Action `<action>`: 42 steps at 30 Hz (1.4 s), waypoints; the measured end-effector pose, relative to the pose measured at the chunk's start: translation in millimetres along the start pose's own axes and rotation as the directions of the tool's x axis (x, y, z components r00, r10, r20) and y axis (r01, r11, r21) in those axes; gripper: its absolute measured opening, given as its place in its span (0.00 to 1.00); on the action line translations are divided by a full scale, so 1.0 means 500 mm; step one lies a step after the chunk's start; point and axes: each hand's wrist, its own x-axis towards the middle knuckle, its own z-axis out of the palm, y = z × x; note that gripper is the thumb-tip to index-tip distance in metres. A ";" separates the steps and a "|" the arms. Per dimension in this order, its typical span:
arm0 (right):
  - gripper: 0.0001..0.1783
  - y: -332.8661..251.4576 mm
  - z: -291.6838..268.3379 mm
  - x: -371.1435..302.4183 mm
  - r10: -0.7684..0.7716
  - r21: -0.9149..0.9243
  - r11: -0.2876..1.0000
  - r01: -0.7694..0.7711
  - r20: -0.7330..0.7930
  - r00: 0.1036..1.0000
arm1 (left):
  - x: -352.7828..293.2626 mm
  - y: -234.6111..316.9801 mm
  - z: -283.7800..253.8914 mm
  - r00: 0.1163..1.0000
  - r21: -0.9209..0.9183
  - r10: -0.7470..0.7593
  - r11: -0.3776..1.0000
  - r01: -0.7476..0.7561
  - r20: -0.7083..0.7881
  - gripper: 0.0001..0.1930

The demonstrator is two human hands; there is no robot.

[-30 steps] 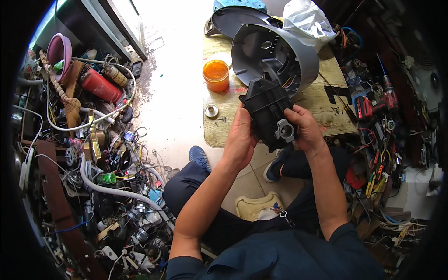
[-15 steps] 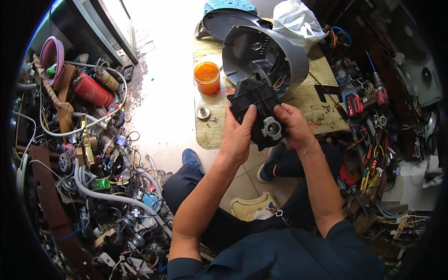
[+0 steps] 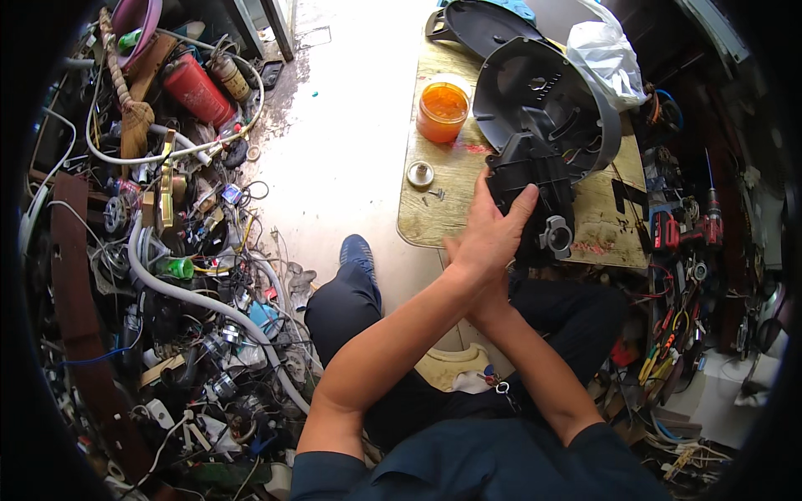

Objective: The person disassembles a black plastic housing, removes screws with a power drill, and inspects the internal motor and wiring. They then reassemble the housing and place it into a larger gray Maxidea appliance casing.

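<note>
One black housing [image 3: 541,177], long axis fore-and-aft, grey ring [image 3: 558,224] at near end

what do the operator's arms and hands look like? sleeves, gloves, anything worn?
Short dark navy sleeves; left forearm and right forearm bare. Left hand: no glove, no watch visible. Right hand: mostly hidden behind the left; what shows is ungloved. No cables or markings made out on either arm.
</note>
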 end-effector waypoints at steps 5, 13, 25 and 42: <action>0.23 -0.032 0.023 0.144 0.180 -0.029 0.983 -0.181 -0.042 0.983 | -0.014 0.011 0.016 0.911 0.824 0.344 0.567 -0.008 -0.228 0.45; 0.21 -0.038 0.060 0.200 0.172 -0.068 0.982 -0.177 -0.069 0.983 | -0.012 0.021 0.006 0.891 0.815 0.384 0.579 -0.029 -0.242 0.42; 0.19 0.013 -0.025 -0.039 0.050 0.035 0.998 -0.046 -0.108 0.993 | 0.021 -0.012 -0.004 0.999 -0.179 0.044 0.983 -0.037 0.032 0.35; 0.06 0.054 -0.381 -0.078 0.291 0.515 0.851 -0.104 -0.296 0.910 | -0.001 0.025 0.019 0.989 -0.337 -0.040 0.937 0.086 0.142 0.23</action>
